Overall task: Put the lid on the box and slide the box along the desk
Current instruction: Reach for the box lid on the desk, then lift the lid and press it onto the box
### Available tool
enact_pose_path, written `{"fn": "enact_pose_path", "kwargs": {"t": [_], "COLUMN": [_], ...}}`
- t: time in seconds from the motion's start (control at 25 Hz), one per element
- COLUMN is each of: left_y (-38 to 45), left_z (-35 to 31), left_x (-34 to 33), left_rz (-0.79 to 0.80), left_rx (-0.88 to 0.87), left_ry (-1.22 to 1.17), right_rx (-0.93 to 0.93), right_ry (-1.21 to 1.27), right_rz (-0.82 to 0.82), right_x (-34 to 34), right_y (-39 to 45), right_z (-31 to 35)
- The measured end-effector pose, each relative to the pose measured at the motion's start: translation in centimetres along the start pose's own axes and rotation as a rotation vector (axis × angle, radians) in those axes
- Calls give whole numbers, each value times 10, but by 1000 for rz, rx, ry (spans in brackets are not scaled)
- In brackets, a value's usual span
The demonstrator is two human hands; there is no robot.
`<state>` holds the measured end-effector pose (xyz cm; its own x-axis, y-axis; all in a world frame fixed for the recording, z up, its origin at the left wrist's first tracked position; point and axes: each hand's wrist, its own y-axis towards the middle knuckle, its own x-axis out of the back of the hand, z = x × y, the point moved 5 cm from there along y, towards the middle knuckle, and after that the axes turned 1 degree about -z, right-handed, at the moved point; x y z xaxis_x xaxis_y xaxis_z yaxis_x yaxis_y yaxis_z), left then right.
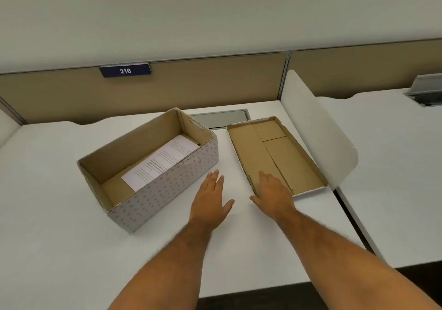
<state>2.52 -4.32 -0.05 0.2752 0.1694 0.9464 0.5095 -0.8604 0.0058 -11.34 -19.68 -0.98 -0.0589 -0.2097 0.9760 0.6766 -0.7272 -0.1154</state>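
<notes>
An open cardboard box [167,185], white with pink dots outside and brown inside, stands at an angle on the white desk [59,226]. A printed sheet [162,161] lies inside it. The lid [277,156] lies upside down to the right of the box, brown inner face up. My left hand [210,202] hovers flat over the desk between box and lid, fingers apart, holding nothing. My right hand [272,195] is spread over the lid's near left corner; whether it touches the lid I cannot tell.
A white curved divider [318,130] stands right of the lid, with another desk [394,154] beyond it. A grey cable flap [220,118] sits in the desk behind the box. A tan partition [191,87] with a "216" sign [125,70] closes the back.
</notes>
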Motion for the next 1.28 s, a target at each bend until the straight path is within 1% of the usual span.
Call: {"fn": "enact_pose_path", "kwargs": {"t": [0.08, 0.2, 0.28, 0.36, 0.48, 0.56, 0.64, 0.68, 0.8, 0.88, 0.96, 1.04, 1.12, 1.16, 1.28], "left_y": [-4, -11, -11, -8, 0, 7, 17, 21, 30, 32, 37, 45, 52, 54, 55], "left_z": [-7, -17, -21, -26, -33, -44, -58, -66, -85, -88, -79, -59, -30, -12, 46], "left_x": [-12, -30, -36, -39, -41, -41, -39, -38, -31, -23, -9, 15, 47, 66, 126], "left_rz": [41, 114, 158, 184, 173, 177, 225, 256, 365, 410, 374, 269, 150, 95, -64], "left_rx": [50, 106, 157, 217, 348, 413, 457, 482, 552, 596, 622, 620, 604, 594, 555], "left_ry": [-122, -294, -428, -557, -707, -823, -950, -1015, -1176, -1263, -1372, -1445, -1432, -1398, -1226], "right_rx": [0, -3, -9, -54, -116, -143, -180, -204, -278, -297, -224, -105, -42, -41, -84], "right_ry": [63, 79, 156, 297, 584, 730, 930, 1074, 1495, 1714, 1897, 2051, 2106, 2067, 1805], "right_rz": [44, 100, 75, -49, -418, -605, -712, -742, -730, -669, -582, -508, -434, -403, -321], "right_x": [-6, -15, -13, 2, 49, 84, 110, 119, 140, 151, 158, 162, 162, 161, 148], "right_y": [0, -5, -10, -14, -25, -34, -45, -51, -70, -77, -80, -80, -78, -74, -58], "right_z": [0, 1, 3, 3, 0, -9, -19, -22, -19, -13, -6, 0, 6, 9, 28]}}
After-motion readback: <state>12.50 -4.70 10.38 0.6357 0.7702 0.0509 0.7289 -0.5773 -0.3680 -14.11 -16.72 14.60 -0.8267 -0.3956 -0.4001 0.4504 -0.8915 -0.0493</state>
